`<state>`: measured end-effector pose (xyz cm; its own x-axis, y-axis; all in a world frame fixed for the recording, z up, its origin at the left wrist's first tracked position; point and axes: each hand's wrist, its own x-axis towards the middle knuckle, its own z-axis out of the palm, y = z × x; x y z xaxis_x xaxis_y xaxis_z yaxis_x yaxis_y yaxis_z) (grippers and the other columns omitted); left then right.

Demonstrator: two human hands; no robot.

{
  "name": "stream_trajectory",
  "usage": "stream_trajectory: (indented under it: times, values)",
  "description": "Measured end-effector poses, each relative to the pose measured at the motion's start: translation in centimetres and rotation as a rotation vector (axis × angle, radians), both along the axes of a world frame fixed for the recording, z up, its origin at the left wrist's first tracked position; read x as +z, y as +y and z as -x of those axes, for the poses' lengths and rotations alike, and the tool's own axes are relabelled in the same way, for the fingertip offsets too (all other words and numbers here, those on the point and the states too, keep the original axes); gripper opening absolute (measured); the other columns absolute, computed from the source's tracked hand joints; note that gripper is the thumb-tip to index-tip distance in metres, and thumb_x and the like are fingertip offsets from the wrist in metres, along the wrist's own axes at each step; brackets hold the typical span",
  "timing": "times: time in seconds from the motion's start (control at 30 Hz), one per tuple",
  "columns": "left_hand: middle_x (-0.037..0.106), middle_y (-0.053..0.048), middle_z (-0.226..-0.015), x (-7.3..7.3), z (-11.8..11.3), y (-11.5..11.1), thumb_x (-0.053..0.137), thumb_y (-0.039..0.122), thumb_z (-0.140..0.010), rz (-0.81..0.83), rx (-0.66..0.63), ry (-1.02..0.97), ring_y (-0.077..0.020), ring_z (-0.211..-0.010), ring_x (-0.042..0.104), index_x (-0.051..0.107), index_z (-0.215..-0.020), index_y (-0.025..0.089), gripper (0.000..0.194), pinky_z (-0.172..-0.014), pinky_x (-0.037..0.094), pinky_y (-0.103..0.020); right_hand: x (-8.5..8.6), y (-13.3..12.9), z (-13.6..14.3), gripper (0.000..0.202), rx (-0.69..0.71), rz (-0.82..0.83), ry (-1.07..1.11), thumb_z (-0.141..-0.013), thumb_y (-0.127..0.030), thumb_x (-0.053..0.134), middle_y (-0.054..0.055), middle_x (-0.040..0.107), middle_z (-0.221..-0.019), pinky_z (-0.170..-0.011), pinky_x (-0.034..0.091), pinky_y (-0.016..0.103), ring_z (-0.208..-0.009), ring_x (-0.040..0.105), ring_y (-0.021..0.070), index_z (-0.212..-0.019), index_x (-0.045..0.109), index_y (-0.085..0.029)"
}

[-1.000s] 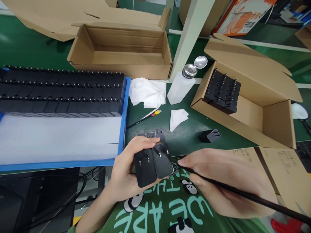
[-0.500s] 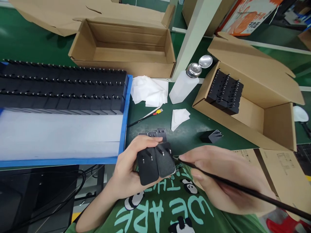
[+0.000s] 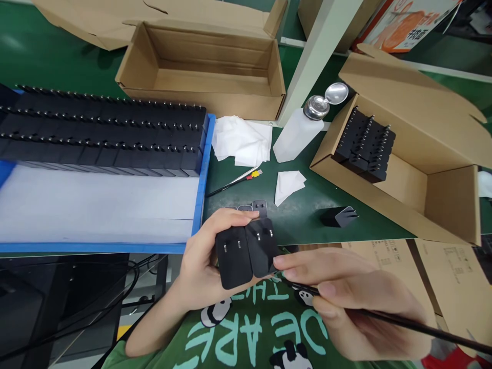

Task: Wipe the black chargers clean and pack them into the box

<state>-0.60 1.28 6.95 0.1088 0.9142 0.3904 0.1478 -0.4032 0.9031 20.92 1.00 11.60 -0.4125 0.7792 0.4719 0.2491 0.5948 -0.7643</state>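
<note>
My left hand point(image 3: 200, 264) is wrapped round two black plug adapters side by side, the left one point(image 3: 233, 264) and the right one point(image 3: 263, 253), prongs facing up. My right hand point(image 3: 369, 300) grips a long, thin black rod point(image 3: 407, 321); whether it is a pen or a tweezer-like tool I cannot tell. Its forefinger reaches the lower right edge of the right adapter, and the rod's tip lies just below there. Beyond my left hand, several more adapters point(image 3: 260, 206) stand on the green table. Another black adapter point(image 3: 339, 217) lies on its side to the right.
A blue-edged tray point(image 3: 96, 207) at left holds rows of adapters. An open cardboard box point(image 3: 207, 100) stands behind it; a second box point(image 3: 403, 218) at right contains several adapters. Between them are white wipes point(image 3: 242, 138), a pump bottle point(image 3: 298, 136), a cable point(image 3: 234, 183) and a white post point(image 3: 321, 56).
My right forefinger has stretched forward onto the right adapter's edge, and the rod now sits lower in the hand. The right adapter has tilted slightly. The whole view has shifted a little.
</note>
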Motion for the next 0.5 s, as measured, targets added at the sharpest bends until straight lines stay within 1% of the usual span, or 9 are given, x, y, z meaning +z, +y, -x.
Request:
stream_trajectory:
  times: [0.07, 0.13, 0.27, 0.37, 0.5]
  values:
    - [0.071, -0.011, -0.116, -0.08, -0.02, -0.02, 0.087, 0.019, -0.068, -0.002, -0.003, 0.000, -0.0276, -0.107, 0.069, 0.058, -0.122, 0.023, 0.061, -0.087, 0.059, -0.039, 0.12, 0.00, 0.37, 0.026, -0.017, -0.002, 0.109, -0.086, -0.001, 0.057, 0.008, 0.077, -0.092, -0.077, 0.067, 0.036, -0.090, 0.078, 0.0239, -0.105, 0.059, -0.019]
    - [0.070, -0.011, -0.117, -0.14, -0.03, -0.03, 0.088, 0.019, -0.068, -0.002, -0.011, -0.005, -0.0275, -0.108, 0.069, 0.058, -0.122, 0.023, 0.062, -0.089, 0.059, -0.039, 0.21, -0.08, 0.59, 0.025, -0.024, 0.001, 0.153, -0.086, 0.000, 0.056, 0.010, 0.076, -0.091, -0.076, 0.067, 0.037, -0.090, 0.078, 0.0241, -0.104, 0.061, -0.017]
    - [0.070, -0.011, -0.117, -0.13, 0.01, -0.03, 0.087, 0.019, -0.069, 0.002, -0.017, 0.002, -0.0282, -0.109, 0.069, 0.057, -0.122, 0.023, 0.060, -0.089, 0.059, -0.040, 0.15, -0.33, 0.78, 0.024, -0.064, -0.004, 0.151, -0.087, 0.000, 0.055, 0.009, 0.076, -0.089, -0.075, 0.067, 0.036, -0.088, 0.078, 0.0236, -0.102, 0.063, -0.017]
    - [0.070, -0.012, -0.116, -0.11, 0.00, 0.01, 0.085, 0.022, -0.072, 0.003, -0.018, 0.008, -0.0292, -0.108, 0.069, 0.057, -0.121, 0.023, 0.057, -0.087, 0.059, -0.041, 0.08, -0.33, 0.84, 0.024, -0.039, -0.004, 0.134, -0.086, 0.000, 0.057, 0.008, 0.076, -0.090, -0.075, 0.067, 0.035, -0.088, 0.078, 0.0236, -0.101, 0.063, -0.018]
    - [0.070, -0.010, -0.116, -0.27, -0.13, 0.04, 0.087, 0.022, -0.070, -0.001, -0.023, -0.010, -0.0286, -0.109, 0.069, 0.058, -0.122, 0.023, 0.060, -0.088, 0.059, -0.040, 0.42, 0.22, 0.80, 0.022, -0.043, -0.025, 0.132, -0.088, -0.001, 0.055, 0.008, 0.075, -0.086, -0.072, 0.068, 0.033, -0.086, 0.078, 0.0224, -0.101, 0.062, -0.017]
